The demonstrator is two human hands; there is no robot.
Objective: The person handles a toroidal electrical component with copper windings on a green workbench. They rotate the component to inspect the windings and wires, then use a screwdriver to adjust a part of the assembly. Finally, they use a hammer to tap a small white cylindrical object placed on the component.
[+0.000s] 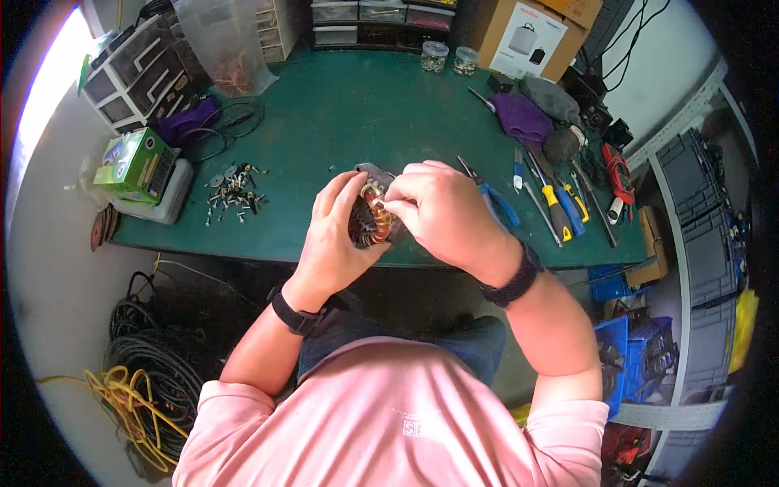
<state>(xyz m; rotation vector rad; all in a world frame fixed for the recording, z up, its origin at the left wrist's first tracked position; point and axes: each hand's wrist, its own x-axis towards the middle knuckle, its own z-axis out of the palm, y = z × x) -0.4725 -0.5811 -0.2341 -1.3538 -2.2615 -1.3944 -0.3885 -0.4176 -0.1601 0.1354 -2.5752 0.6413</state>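
Person is sitting at a green counter (341, 105), both hands working close together near its front edge. Left hand (329, 235) is curling around a ring-shaped part with copper-coloured windings (379, 221), gripping it from the left, thumb along the lower side. Right hand (446, 211) is bending its fingers in at the upper right of the ring, thumb and forefinger nearly meeting; I cannot tell whether they are pinching anything. The ring is sitting between the two hands; its underside is hidden from me. Blue-handled pliers (501, 206) are lying just beyond the right hand, with a yellow-and-black screwdriver (557, 215) farther right. Loose screws (235, 193) are lying scattered to the left, near a green box (139, 166).
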